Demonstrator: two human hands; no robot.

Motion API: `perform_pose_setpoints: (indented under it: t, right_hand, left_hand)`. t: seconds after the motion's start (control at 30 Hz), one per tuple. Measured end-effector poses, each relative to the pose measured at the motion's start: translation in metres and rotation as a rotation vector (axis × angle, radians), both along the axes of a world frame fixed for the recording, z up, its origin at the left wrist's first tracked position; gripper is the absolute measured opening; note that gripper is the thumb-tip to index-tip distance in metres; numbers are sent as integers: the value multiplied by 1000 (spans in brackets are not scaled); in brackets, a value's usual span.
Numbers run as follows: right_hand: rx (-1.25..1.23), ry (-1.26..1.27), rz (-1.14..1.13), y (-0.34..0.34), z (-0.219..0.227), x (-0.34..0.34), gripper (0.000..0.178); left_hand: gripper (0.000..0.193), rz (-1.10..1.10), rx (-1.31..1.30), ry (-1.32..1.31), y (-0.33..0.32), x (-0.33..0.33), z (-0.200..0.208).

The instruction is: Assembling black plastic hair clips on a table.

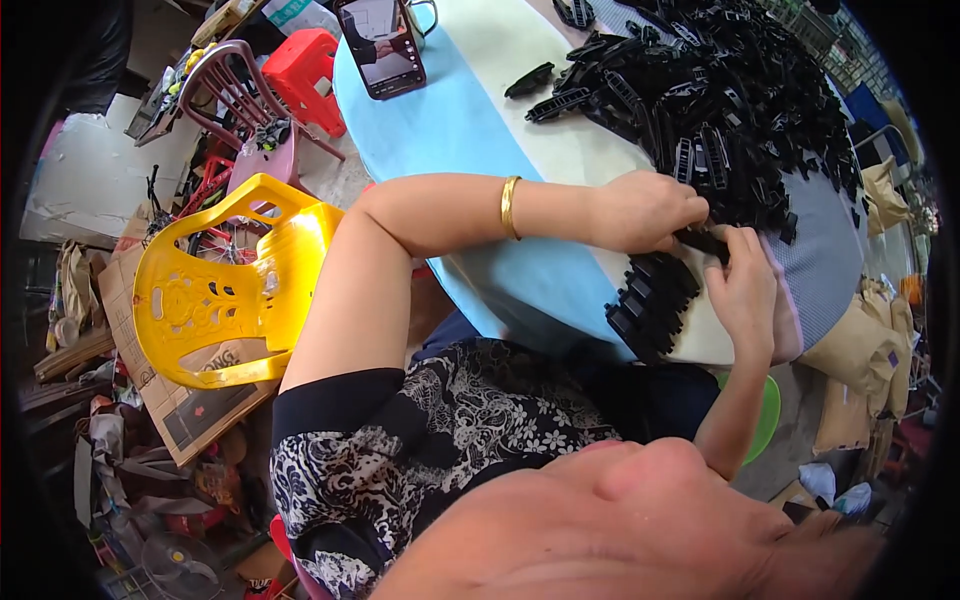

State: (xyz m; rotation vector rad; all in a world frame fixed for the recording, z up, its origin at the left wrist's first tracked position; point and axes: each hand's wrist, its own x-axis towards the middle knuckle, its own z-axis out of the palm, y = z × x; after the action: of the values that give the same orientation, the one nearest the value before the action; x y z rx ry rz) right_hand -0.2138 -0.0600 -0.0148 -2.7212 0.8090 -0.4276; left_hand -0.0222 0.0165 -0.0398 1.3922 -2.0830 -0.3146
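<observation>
Black notched pieces (652, 306), closely ranked

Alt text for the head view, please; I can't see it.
The left hand and right hand hold a black piece over a table, beside a cluster of similar pieces. A large black heap spreads beyond; a phone stands farther left, with a yellow chair nearby.
</observation>
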Motion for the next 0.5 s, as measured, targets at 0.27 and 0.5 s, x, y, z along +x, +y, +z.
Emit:
perform_pose_setpoints:
  t: [0.27,0.5]
  right_hand:
    - [12,-317,4,-18,-12,-11,17]
    - [387,-379,-70,-3,-26,-5,14]
  left_hand:
    - [37,-40,7,104,-8,9,-9]
    - [31,35,92,121,-5,4,-5]
